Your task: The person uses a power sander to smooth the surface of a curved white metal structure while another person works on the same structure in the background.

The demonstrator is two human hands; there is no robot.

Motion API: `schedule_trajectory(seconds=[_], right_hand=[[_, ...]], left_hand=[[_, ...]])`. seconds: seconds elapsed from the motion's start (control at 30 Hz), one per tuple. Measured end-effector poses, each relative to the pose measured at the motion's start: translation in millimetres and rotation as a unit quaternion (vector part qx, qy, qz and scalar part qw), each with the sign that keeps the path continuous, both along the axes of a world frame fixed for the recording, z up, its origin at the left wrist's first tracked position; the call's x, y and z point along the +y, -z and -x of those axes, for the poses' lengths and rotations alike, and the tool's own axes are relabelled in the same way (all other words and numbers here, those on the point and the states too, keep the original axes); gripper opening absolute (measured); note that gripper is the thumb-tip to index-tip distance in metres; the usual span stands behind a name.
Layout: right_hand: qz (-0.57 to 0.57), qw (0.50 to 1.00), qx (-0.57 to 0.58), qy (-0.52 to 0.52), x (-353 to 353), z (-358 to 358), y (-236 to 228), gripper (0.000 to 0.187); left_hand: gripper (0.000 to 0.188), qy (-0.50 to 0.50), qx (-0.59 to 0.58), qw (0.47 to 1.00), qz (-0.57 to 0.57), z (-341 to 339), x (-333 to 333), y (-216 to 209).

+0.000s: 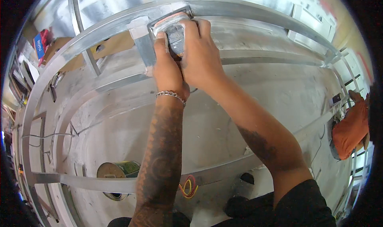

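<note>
Both my hands grip a dusty grey power sander (pixel 175 36) with a flat rectangular pad. My left hand (pixel 169 69), below a chain bracelet (pixel 171 94), wraps its near left side with the thumb up. My right hand (pixel 202 57) closes over its right side and top, fingers bent. The sander's pad lies against the far rail of a metal frame (pixel 239 9), beside a flat upright plate (pixel 143 47) with pale filler patches at its ends. My palms hide part of the sander's body.
The near rail (pixel 95 184) of the frame crosses before me. Beyond it stands a metal can (pixel 111 170); red and yellow wires (pixel 189 188) hang near the rail. Cardboard (pixel 103 49) and a blue box (pixel 39 46) lie far left. At right is a person in orange (pixel 349 127).
</note>
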State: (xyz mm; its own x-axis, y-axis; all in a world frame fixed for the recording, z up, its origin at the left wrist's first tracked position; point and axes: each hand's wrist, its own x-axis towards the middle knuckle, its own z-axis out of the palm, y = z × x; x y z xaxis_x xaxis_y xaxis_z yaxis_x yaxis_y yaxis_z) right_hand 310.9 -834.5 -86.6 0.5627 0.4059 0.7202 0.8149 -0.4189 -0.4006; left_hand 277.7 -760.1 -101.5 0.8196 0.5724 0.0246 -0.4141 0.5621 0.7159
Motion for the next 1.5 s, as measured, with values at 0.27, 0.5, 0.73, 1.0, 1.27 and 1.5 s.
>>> schedule_trajectory(seconds=[0.27,0.5,0.73,1.0,1.27,1.5], right_hand=[[-0.036,0.999,-0.038,-0.006,4,-4,0,0.062],[-0.030,0.999,0.019,-0.006,-8,-6,8,0.061],[-0.028,0.999,-0.011,-0.018,-4,-9,14,0.059],[-0.032,0.999,0.002,-0.021,-7,-10,12,0.061],[-0.007,0.999,0.030,-0.034,-2,-7,18,0.061],[-0.055,0.998,-0.018,-0.012,2,-7,14,0.061]], left_hand=[[0.056,0.011,-0.007,1.000,0.019,0,3,-3],[0.066,-0.009,0.050,0.999,-0.016,5,-13,0],[0.064,-0.032,0.024,0.999,-0.003,2,-12,3],[0.063,-0.025,0.049,0.998,-0.010,3,-13,2],[0.061,-0.045,0.020,0.999,-0.001,3,-7,14],[0.058,-0.019,0.028,0.999,-0.013,2,-1,1]])
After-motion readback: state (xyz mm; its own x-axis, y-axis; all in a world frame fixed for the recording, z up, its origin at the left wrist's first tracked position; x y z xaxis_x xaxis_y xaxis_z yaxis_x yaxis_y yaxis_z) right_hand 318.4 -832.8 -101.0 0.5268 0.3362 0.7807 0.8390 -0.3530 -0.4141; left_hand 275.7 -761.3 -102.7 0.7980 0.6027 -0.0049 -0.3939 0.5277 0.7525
